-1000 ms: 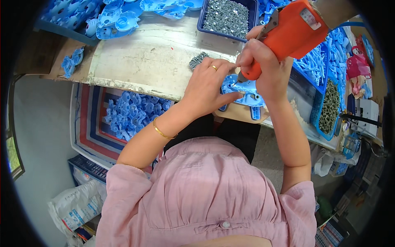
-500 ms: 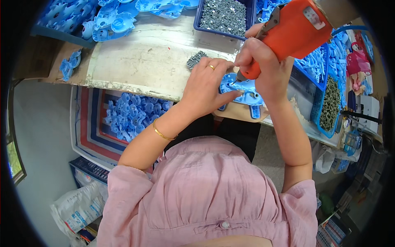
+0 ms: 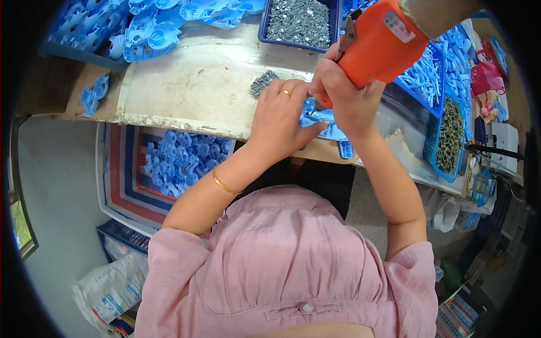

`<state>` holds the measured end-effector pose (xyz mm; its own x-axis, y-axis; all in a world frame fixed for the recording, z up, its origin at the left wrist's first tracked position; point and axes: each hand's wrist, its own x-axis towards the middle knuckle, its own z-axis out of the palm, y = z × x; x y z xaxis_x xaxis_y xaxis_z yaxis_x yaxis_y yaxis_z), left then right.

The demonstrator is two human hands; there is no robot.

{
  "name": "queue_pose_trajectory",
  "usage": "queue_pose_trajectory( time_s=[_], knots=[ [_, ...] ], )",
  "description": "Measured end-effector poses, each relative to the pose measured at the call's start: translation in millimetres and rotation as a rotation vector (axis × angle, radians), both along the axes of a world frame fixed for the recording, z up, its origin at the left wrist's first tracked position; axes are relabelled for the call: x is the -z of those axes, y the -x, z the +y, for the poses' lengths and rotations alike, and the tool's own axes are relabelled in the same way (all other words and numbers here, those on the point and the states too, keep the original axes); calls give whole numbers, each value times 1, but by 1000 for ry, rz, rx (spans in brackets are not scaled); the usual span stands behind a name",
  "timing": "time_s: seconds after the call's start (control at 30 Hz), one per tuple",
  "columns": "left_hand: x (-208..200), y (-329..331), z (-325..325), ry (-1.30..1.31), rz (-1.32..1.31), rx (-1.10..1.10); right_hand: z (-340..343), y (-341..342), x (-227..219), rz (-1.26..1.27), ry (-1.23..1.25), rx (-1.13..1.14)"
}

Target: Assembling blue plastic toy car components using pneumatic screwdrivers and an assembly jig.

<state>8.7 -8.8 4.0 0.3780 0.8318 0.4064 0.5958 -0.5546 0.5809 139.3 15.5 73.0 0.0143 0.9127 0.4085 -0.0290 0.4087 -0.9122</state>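
Note:
My right hand (image 3: 352,98) is wrapped round an orange electric screwdriver (image 3: 380,48), tilted with its nose down and to the left. Its tip meets the blue plastic part (image 3: 333,133), though the exact contact point is hard to make out. My left hand (image 3: 280,115), with a ring on one finger, holds that part from the left, thumb along its near side and fingers at the far side. The part lies at the table's near edge, partly covered by both hands. Just beyond my left fingers sits a small heap of dark screws (image 3: 263,83).
A dark blue tray of small metal screws (image 3: 298,23) stands at the back. Blue baskets of plastic parts (image 3: 420,79) and greenish screws (image 3: 449,138) line the right. More blue shells (image 3: 155,36) lie at the back left; a bin of blue pieces (image 3: 180,160) sits below the table edge.
My right hand and the screwdriver have shifted left and lower over the blue part, covering more of it. My left hand keeps its hold; the whole view has moved slightly.

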Motion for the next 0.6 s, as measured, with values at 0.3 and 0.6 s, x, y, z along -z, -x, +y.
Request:
queue_pose_trajectory(
  time_s=[0.3,0.6],
  knots=[
    [-13,0,0,34,-16,31,12,-13,-39,0,54,-131],
    [-20,1,-11,-16,-117,68,29,-117,-152,-495,-554,515]
  ],
)
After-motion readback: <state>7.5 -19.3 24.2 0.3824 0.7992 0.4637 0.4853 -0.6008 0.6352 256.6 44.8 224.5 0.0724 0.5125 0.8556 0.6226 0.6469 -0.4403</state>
